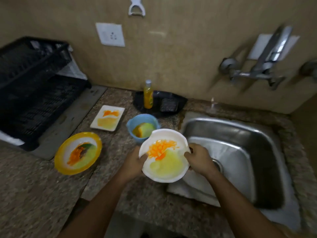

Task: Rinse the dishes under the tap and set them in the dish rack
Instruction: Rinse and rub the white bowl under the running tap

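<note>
I hold a white plate smeared with orange and yellow residue over the counter, just left of the steel sink. My left hand grips its left rim and my right hand grips its right rim. On the counter lie a yellow-rimmed plate, a white rectangular dish and a blue bowl, all soiled. The black dish rack stands at the far left. The tap juts from the wall above the sink, blurred.
A yellow soap bottle and a dark scrub pad rest on a black tray by the wall. A socket plate and a peeler hang on the wall. The granite counter spreads at the front left.
</note>
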Motion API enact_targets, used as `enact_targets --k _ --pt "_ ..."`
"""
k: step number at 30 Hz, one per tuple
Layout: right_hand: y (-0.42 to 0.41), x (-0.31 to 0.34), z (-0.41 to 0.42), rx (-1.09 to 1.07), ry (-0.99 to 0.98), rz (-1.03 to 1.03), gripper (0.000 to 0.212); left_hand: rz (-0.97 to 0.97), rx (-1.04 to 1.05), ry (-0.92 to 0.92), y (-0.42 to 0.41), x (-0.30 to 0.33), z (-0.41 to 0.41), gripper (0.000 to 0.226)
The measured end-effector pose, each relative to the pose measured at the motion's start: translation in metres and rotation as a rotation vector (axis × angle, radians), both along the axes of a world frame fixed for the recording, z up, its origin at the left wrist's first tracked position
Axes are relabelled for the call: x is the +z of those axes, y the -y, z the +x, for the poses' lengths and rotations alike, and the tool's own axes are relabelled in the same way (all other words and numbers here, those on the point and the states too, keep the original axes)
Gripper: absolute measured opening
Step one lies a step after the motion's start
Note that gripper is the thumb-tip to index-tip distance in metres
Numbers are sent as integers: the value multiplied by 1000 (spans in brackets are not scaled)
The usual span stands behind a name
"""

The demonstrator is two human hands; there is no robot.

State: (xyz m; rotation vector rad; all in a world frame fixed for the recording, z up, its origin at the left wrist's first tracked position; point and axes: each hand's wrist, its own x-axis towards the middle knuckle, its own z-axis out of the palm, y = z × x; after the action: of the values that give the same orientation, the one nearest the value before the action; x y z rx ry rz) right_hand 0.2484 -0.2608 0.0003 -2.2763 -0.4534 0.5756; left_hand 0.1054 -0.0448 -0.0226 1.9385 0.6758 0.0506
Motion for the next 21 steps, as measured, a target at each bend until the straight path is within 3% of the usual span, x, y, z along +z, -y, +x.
enact_targets --k 5,8,11,13,16,21 --pt "65 23 60 -130 -43 102 12 72 -54 6 58 16 93 14" --pt "98 35 97 -193 -98 116 21 113 -37 0 87 29 138 25" --pt "124 52 137 -468 138 70 27 176 -110 6 101 29 170 28" --pt "133 70 163 -631 306 85 46 202 -144 12 106 26 188 27" --pt "133 89 204 -662 433 38 65 207 -184 36 115 27 210 28" --pt "122 100 247 -642 497 -93 41 241 -233 43 118 20 233 25"
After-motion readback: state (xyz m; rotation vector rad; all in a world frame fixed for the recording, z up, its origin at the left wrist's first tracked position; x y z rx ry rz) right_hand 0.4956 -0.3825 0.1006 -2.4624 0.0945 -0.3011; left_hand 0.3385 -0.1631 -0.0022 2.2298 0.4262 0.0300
